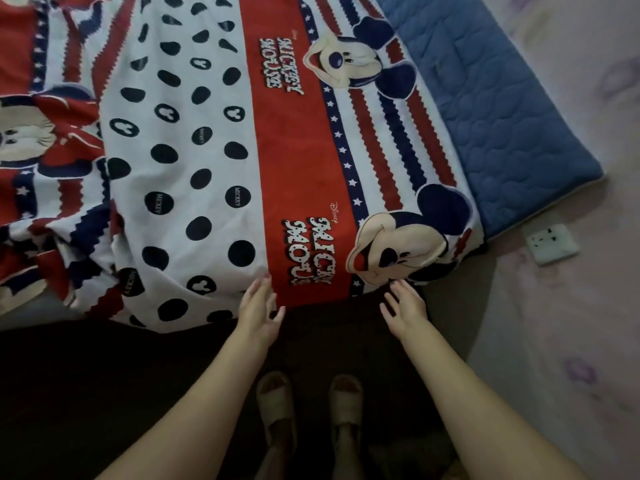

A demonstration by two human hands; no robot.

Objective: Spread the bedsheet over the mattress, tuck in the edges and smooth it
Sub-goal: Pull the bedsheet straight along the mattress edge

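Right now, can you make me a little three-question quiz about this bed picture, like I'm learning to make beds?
1. True or false: both hands are gripping the bedsheet.
2. What colour is the mattress pad that shows past the sheet's far edge? A) green B) blue C) yellow
3. Fill in: the sheet lies flat near the hands but is ____ on the person's left.

Key
1. False. The left hand and right hand have straight, spread fingers at the sheet's near edge and hold nothing.
2. B, blue.
3. Bunched, or crumpled.
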